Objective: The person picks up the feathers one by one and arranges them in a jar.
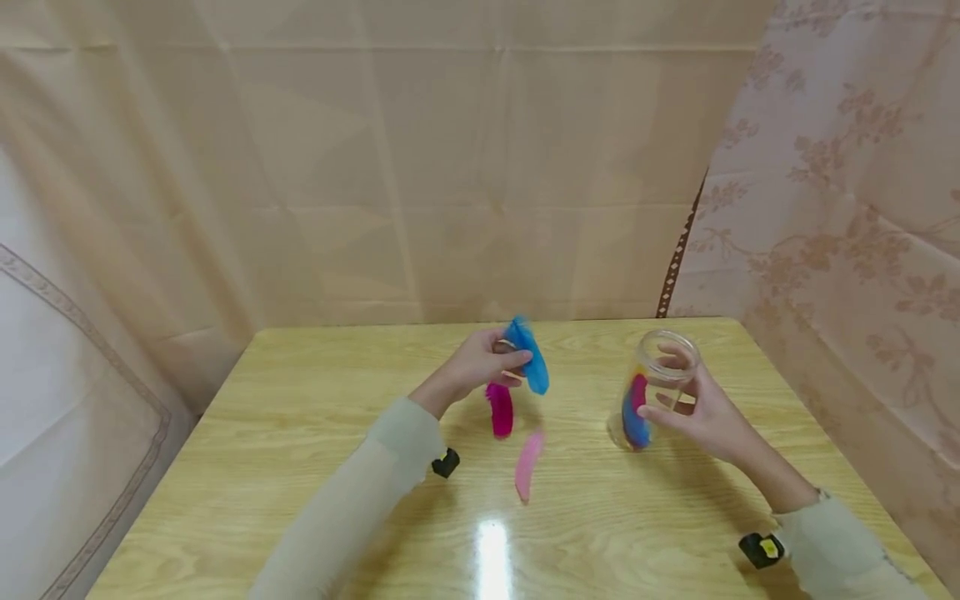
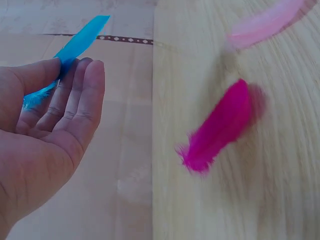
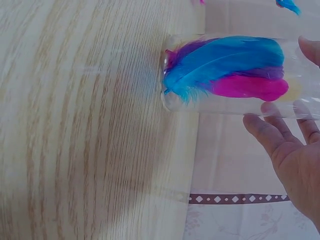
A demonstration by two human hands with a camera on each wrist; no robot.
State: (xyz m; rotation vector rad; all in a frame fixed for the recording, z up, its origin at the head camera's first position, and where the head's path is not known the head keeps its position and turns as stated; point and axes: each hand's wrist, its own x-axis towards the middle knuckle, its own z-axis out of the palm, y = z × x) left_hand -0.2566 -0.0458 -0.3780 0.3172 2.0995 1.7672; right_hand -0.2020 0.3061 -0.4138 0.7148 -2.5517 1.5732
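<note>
Between thumb and fingers my left hand pinches a blue feather above the table. In the left wrist view the blue feather points up past the thumb tip. A magenta feather lies just below that hand, and a pale pink feather lies nearer the front. On the right, my right hand grips a clear glass jar around its upper part. The jar's mouth is uncovered and faces up. Inside it, the right wrist view shows a blue feather, a magenta feather and purple and yellowish ones behind.
The wood-grain table ends at a beige curtain behind. A flower-patterned cloth hangs along the right side, and a white cloth on the left. Small black devices sit at both wrists.
</note>
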